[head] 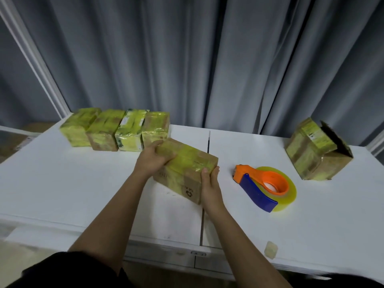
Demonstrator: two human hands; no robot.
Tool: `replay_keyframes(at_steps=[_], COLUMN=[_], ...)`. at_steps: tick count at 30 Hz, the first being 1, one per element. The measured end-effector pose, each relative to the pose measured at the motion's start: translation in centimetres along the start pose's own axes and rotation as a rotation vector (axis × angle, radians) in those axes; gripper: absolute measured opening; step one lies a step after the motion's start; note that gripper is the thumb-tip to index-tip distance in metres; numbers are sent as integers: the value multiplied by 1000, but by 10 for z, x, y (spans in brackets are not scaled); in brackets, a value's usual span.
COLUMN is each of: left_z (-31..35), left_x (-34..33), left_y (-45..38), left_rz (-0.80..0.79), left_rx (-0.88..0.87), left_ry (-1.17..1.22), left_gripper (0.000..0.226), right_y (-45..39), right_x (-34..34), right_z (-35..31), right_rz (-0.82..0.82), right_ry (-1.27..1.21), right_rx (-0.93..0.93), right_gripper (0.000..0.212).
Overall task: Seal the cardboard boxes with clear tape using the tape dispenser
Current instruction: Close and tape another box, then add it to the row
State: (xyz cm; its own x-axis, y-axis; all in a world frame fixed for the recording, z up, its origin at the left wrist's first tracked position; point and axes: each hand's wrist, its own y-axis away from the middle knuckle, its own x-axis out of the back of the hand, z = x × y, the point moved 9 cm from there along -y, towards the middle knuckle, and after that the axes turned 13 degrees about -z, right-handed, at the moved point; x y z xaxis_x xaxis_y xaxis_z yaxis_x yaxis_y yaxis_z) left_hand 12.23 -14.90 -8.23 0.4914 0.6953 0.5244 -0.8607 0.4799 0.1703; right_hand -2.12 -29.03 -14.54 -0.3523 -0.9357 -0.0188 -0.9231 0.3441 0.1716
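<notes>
Both hands, left hand (152,157) and right hand (209,183), clasp opposite ends of a tape-wrapped brown cardboard box (185,170), just left of the orange-and-blue tape dispenser (264,187). Probably light, stiff, slippery; end holds suit.

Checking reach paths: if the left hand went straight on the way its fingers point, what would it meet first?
The left hand already grips the held box, so that box. Its fingers point right, not at the row of taped boxes.
</notes>
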Motion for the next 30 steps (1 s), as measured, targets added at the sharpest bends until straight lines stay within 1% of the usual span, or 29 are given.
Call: replay_keyframes(at_steps=[1, 3, 5, 6, 7, 8, 10, 11, 12, 14, 16, 17, 18, 20, 21, 23, 24, 25, 26, 28, 29, 30], left_z=[-2, -3, 0, -1, 0, -1, -2, -3, -4, -2, 0, 1, 0, 2, 7, 17, 19, 21, 22, 28, 35, 41], left_x=[6, 7, 4, 4, 7, 11, 17, 16, 9, -14, -39, -46, -49, -45, -44, -51, -58, -64, -70, -79, -84, -89], left_y=[0, 1, 5, 10, 16, 24, 35, 38, 38, 39, 45, 48, 50, 53, 54, 54, 53, 52, 51, 51, 52, 53], left_rz=[22, 21, 39, 68, 122, 185, 283, 279, 227, 50, -106, -137, -121, 0, 48, 64, 51, 38, 38, 66, 83, 95], left_rx=[6, 21, 12, 20, 11, 4, -66, -107, -139, -182, -201, -197, -176, -99, -88, -106, -116, -110, -99, -91, -104, -126], left_ry=[16, -34, -107, -127, -131, -126, -60, -5, 48, 64, 42, 34, 6, -131, -184, -182, -145, -111, -92, -97, -104, -102], left_gripper=[73, 69, 72, 71, 68, 62, 50, 48, 52, 62, 60, 57, 56, 58, 60, 64, 64, 65, 65, 65, 66, 66], right_y=[1, 5, 8, 5, 2, -4, -18, -25, -31, -41, -47, -48, -48, -43, -38, -18, -7, 3, 13, 27, 31, 34], right_x=[0, 6, 17, 23, 28, 34, 45, 48, 51, 57, 59, 60, 60, 67, 74, 95, 106, 119, 130, 153, 160, 164], right_z=[0, -4, -18, -27, -40, -54, -76, -83, -86, -85, -77, -73, -70, -66, -66, -69, -66, -59, -48, -22, -11, -6], right_rz=[33, 127, 229, 246, 241, 224, 173, 133, 97, 55, 20, -2, -18, -15, 23, 166, 240, 297, 324, 318, 303, 289], right_ry=[39, 165, 236, 237, 250, 278, 299, 269, 240, 229, 228, 250, 297, 413, 495, 759, 900, 1023, 1124, 1229, 1258, 1287], right_rx=[2, 9, 27, 48, 88, 136, 205, 208, 196, 176, 134, 115, 98, 97, 111, 144, 133, 83, -14, -233, -294, -317], right_gripper=[68, 64, 47, 40, 38, 40, 47, 49, 50, 52, 52, 52, 53, 55, 57, 58, 61, 67, 73, 83, 81, 72])
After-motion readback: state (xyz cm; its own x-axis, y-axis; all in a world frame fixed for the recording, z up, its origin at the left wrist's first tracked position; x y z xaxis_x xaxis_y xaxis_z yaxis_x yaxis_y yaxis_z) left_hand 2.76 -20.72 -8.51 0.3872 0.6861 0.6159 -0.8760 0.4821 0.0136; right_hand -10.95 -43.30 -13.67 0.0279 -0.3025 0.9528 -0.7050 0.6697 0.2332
